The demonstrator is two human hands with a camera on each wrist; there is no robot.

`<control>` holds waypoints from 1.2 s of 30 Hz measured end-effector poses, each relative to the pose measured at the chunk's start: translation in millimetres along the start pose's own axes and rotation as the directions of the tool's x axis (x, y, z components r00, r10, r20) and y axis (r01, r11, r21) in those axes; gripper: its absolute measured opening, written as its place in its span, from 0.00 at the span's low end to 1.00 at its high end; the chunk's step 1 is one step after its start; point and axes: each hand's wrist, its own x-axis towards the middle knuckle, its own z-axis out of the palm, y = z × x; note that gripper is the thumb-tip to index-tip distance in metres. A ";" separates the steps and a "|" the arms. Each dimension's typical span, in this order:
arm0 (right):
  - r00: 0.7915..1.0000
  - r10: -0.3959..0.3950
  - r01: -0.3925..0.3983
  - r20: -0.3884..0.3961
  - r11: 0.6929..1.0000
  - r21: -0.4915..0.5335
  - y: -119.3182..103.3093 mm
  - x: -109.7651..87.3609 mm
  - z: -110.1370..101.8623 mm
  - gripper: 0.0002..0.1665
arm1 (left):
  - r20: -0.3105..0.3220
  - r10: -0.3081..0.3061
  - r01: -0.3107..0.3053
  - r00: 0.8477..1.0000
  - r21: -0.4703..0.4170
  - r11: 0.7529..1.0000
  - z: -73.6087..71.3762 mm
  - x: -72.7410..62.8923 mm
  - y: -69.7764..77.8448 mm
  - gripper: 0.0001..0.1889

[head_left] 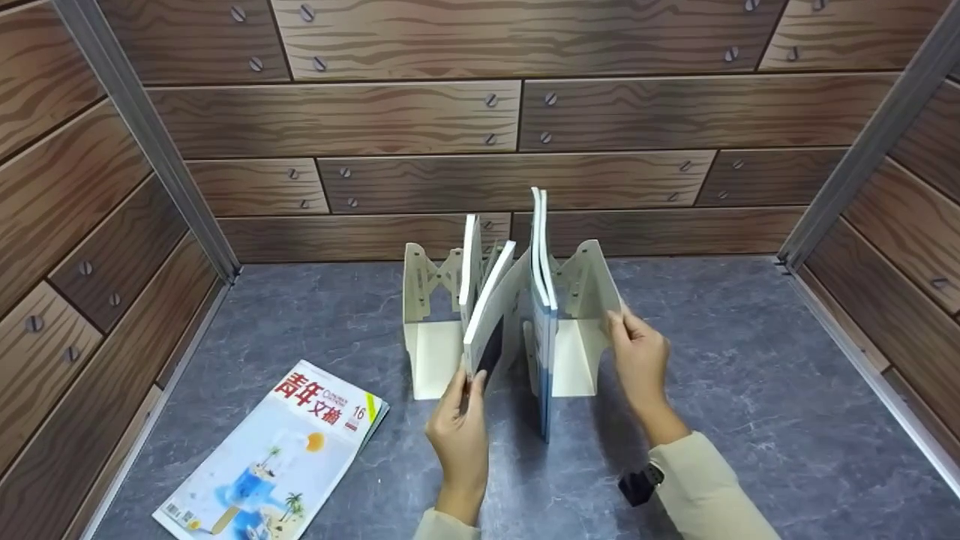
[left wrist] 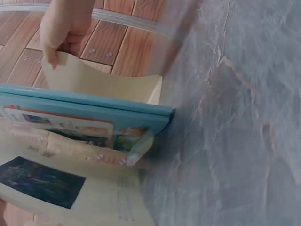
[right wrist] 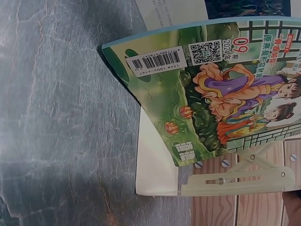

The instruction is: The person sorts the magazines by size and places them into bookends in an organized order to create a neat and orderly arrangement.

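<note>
My left hand [head_left: 459, 442] pinches the lower near corner of a thin white book [head_left: 486, 300] with a dark picture on its cover. The book leans to the right inside a cream metal expanding bookend [head_left: 435, 360]. With thumb and fingers my right hand [head_left: 641, 356] pinches the edge of the bookend's right end plate [head_left: 602, 281]. Another white book [head_left: 469, 262] stands upright just left of the held one. To the right, two blue-edged magazines [head_left: 543, 300] stand upright side by side; the right wrist view shows an illustrated cover [right wrist: 225, 94] with a barcode.
On the grey marbled tabletop [head_left: 735, 360], a magazine [head_left: 277, 457] with red title characters lies flat at the left front. Wood-patterned walls [head_left: 420, 120] with metal corner strips enclose the back and sides. A black watch-like device [head_left: 641, 484] is at the right wrist.
</note>
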 end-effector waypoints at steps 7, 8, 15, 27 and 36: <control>1.000 0.005 -0.005 -0.010 1.000 0.004 -0.4 0.4 1.7 0.12 | 0.105 -0.154 0.127 0.982 0.221 0.967 -16.4 2.6 1.5 0.12; 1.000 0.004 -0.003 -0.011 1.000 0.006 -0.4 0.6 1.6 0.12 | 0.112 -0.173 0.145 0.978 0.226 0.963 -17.9 2.1 1.4 0.11; 1.000 -0.016 0.016 -0.017 1.000 -0.006 -1.3 0.7 1.1 0.12 | 0.034 -0.037 0.029 0.999 0.220 0.975 -16.8 -3.2 -3.4 0.10; 1.000 0.008 -0.008 -0.007 1.000 0.023 0.8 -4.9 2.3 0.13 | -0.028 -0.014 0.020 1.000 0.214 0.977 3.2 -5.2 -9.8 0.11; 1.000 0.001 -0.001 -0.006 1.000 -0.014 0.9 -1.2 1.3 0.11 | -0.048 -0.015 0.024 0.999 0.187 0.982 9.9 -4.7 -13.7 0.11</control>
